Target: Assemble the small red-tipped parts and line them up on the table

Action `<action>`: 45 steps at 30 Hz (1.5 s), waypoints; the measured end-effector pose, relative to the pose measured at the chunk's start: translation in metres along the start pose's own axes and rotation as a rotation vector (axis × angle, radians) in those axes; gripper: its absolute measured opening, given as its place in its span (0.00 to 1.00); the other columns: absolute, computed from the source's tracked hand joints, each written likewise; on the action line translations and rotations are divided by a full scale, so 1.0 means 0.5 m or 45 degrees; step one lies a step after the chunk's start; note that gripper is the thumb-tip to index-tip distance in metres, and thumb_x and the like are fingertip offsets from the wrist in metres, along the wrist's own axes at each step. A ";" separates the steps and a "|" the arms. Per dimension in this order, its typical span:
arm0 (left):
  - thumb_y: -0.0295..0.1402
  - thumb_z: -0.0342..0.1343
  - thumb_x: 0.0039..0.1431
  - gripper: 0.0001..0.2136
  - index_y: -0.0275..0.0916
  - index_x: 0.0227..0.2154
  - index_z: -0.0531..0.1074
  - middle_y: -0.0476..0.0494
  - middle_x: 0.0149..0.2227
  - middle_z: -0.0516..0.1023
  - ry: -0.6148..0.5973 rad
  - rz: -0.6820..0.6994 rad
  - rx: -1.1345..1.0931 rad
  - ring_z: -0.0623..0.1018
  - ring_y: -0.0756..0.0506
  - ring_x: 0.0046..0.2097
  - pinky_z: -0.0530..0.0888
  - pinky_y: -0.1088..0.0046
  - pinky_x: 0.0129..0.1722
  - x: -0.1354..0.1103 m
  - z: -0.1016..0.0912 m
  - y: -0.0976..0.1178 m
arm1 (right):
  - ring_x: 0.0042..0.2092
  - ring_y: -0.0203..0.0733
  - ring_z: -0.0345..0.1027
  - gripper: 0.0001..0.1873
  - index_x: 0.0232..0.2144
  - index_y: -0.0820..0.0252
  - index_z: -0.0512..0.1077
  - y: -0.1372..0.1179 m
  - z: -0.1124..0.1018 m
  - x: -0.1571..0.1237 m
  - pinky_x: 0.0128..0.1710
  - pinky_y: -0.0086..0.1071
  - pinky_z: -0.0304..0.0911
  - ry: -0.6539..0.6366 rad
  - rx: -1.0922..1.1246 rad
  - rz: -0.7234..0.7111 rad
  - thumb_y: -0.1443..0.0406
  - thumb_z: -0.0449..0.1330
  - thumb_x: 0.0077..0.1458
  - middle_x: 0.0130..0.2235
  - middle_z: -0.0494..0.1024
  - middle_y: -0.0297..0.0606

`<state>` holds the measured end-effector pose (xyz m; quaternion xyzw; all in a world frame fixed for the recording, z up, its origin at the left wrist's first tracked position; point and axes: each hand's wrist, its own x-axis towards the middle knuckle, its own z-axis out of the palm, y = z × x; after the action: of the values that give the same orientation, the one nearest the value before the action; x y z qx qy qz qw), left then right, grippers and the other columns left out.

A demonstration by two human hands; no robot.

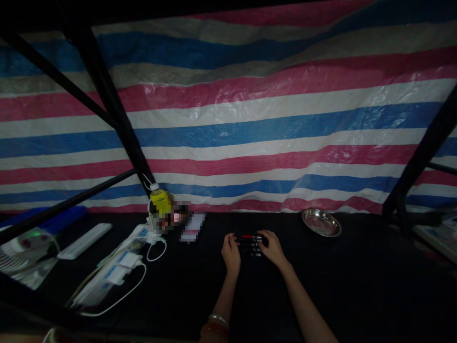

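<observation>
Though dim, pen-like rods [254, 245] between hands [231, 252] [274, 247]

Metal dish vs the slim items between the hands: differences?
Shape: the metal dish is round and shallow; the slim items are narrow and elongated.
Colour: the dish is silvery throughout; the items look mostly dark, with red on the farthest one.
Position: the dish stands apart, near the striped sheet; the items lie between the left hand and right hand.
Shared: both are on the black tabletop.

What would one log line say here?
slim objects: grouped between hands; left hand: at left ends; right hand: at right ends; metal dish: farther right
</observation>
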<state>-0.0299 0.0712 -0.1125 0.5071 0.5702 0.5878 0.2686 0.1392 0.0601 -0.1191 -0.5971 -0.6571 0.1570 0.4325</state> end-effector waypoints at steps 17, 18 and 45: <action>0.41 0.42 0.56 0.15 0.38 0.33 0.70 0.43 0.30 0.75 0.010 -0.037 0.018 0.76 0.44 0.33 0.71 0.67 0.36 0.006 0.003 -0.009 | 0.40 0.44 0.65 0.05 0.27 0.53 0.75 0.025 -0.044 -0.008 0.43 0.38 0.59 0.012 -0.063 0.039 0.62 0.61 0.44 0.33 0.72 0.37; 0.40 0.42 0.57 0.15 0.38 0.33 0.70 0.43 0.30 0.75 0.000 -0.039 0.030 0.76 0.44 0.33 0.71 0.67 0.36 0.005 0.002 -0.008 | 0.40 0.44 0.65 0.06 0.28 0.52 0.76 0.027 -0.047 -0.009 0.43 0.38 0.59 -0.009 -0.061 0.039 0.61 0.62 0.44 0.33 0.72 0.36; 0.41 0.45 0.57 0.14 0.40 0.25 0.71 0.44 0.29 0.74 -0.047 0.097 0.089 0.74 0.45 0.35 0.69 0.68 0.38 0.006 0.004 -0.004 | 0.34 0.42 0.70 0.16 0.34 0.57 0.77 -0.038 -0.022 -0.002 0.39 0.37 0.65 0.155 0.566 0.074 0.54 0.60 0.47 0.33 0.79 0.39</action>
<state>-0.0299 0.0752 -0.1136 0.5483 0.5656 0.5680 0.2385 0.1351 0.0510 -0.0992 -0.5141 -0.5616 0.2742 0.5875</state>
